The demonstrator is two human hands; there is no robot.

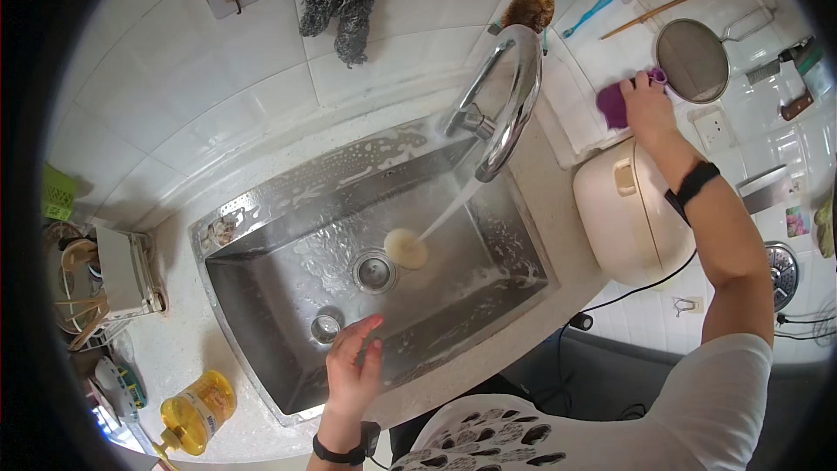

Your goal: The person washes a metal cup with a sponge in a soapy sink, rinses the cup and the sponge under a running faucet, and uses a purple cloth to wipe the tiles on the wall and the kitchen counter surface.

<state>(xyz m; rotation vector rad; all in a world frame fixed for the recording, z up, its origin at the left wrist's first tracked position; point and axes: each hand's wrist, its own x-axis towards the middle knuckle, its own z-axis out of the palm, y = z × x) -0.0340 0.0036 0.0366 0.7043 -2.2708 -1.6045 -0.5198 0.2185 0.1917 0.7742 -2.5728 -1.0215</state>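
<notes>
Water runs from the chrome faucet (520, 98) onto a round pale yellow object (406, 248) lying beside the drain strainer (375, 272) in the stainless steel sink (261, 327). My left hand (353, 366) is over the sink's near edge, fingers apart, holding nothing. Near it in the sink stands a small round clear or metal cup-like item (326, 327). At the upper right, my right hand (646, 104) is on a purple cloth or glove (612, 106) against the tiled wall, beside a round mesh strainer (692, 61); its fingertips are curled over the purple item.
A cream rice cooker (601, 209) with a black cord sits right of the sink. A yellow detergent bottle (196, 412) lies at lower left, below a utensil rack (127, 268). Steel wool (340, 10), a wooden-handled brush (533, 6) and a cleaver (765, 186) hang on the walls.
</notes>
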